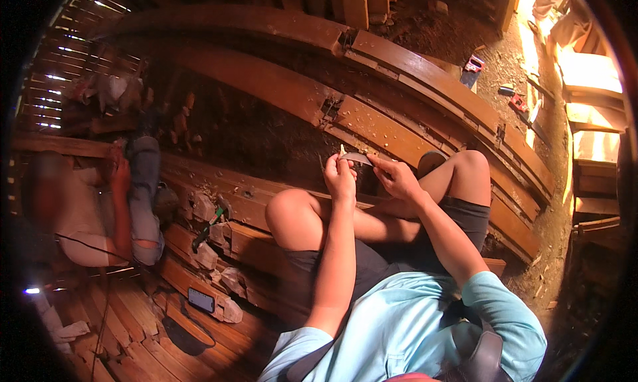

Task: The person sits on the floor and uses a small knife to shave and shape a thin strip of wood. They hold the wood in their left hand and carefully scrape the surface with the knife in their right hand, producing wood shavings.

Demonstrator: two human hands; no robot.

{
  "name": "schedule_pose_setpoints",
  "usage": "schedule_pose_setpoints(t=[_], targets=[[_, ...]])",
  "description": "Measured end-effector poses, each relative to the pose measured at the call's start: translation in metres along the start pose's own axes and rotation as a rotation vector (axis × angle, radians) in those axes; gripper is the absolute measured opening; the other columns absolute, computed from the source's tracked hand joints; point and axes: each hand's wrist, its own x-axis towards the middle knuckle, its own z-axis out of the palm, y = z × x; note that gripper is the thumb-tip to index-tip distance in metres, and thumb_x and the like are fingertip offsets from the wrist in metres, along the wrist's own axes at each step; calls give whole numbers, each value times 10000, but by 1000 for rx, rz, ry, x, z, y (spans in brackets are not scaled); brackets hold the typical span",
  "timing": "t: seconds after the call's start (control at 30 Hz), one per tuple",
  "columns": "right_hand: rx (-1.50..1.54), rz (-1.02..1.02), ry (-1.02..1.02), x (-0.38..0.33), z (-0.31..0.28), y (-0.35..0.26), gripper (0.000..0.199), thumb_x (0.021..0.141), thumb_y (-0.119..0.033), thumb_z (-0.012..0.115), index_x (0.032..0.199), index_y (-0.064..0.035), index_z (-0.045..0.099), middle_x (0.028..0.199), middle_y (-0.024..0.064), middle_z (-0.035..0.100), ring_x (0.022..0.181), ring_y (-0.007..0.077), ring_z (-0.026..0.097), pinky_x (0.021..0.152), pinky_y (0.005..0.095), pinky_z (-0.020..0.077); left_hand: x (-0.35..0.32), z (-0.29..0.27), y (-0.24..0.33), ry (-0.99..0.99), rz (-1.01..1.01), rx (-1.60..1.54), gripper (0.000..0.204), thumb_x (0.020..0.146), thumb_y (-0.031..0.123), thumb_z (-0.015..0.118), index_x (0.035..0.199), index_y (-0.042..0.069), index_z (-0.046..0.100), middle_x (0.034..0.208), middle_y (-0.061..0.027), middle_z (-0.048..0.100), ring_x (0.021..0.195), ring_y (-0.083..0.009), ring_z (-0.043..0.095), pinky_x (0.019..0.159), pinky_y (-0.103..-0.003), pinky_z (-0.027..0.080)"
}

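In front of my raised knees, my right hand (397,178) is closed round the handle end of a knife. The curved grey knife blade (357,158) points left toward my other hand. My left hand (340,178) pinches a small pale piece of wood (342,149), whose tip sticks up above the fingers; the rest is hidden in the grip. The blade lies against or very near this piece; contact cannot be made out. Beyond both hands is a long brown wooden beam (379,124) sprinkled with pale shavings.
More long beams (425,70) run across the far side. A saw (470,73) and red-handled tools (518,103) lie on the dirt floor at far right. Another person (93,209) sits at left. Nearer are a green-marked tool (211,226), a phone (201,300) and stacked boards (126,315).
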Motion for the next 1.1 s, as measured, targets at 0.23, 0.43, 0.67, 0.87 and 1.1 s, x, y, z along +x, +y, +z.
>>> schedule_pose_setpoints(t=[0.23, 0.43, 0.67, 0.87, 1.1], targets=[[-147, 26, 44, -9, 6, -4, 378, 864, -176, 568, 1239, -218, 556, 801, 186, 627, 724, 371, 606, 629, 441, 475, 12, -18, -16, 68, 370, 641, 234, 871, 100, 424, 1016, 15, 588, 704, -37, 570, 563, -114, 532, 547, -280, 447], [-193, -11, 226, -12, 12, -6, 369, 884, -188, 545, 1250, -236, 544, 805, 158, 633, 751, 344, 617, 638, 423, 490, 13, -22, -13, -127, 109, 365, 212, 919, 141, 439, 908, -19, 577, 651, -49, 545, 608, -140, 520, 596, -299, 434], [43, 461, 500, 4, -19, 39, 367, 949, -237, 476, 1307, -160, 485, 981, 201, 638, 906, 298, 643, 789, 343, 475, -39, -11, -12, -393, 52, 298, 183, 958, 197, 474, 897, 51, 566, 625, 23, 512, 480, -28, 452, 439, -178, 384], [135, 68, 178, -15, 4, -15, 404, 857, -79, 537, 1257, -138, 535, 986, 175, 627, 879, 354, 607, 762, 380, 480, -13, -10, 8, -192, 18, 48, 176, 956, 217, 479, 952, 63, 565, 715, 19, 553, 500, -31, 481, 447, -165, 397], [43, 26, 101, -16, 3, -4, 401, 857, -100, 545, 1256, -143, 534, 927, 165, 631, 841, 362, 606, 724, 382, 477, -7, -14, 2, -343, 15, 82, 158, 960, 173, 441, 892, 69, 538, 671, 31, 491, 510, -35, 456, 449, -182, 386]])
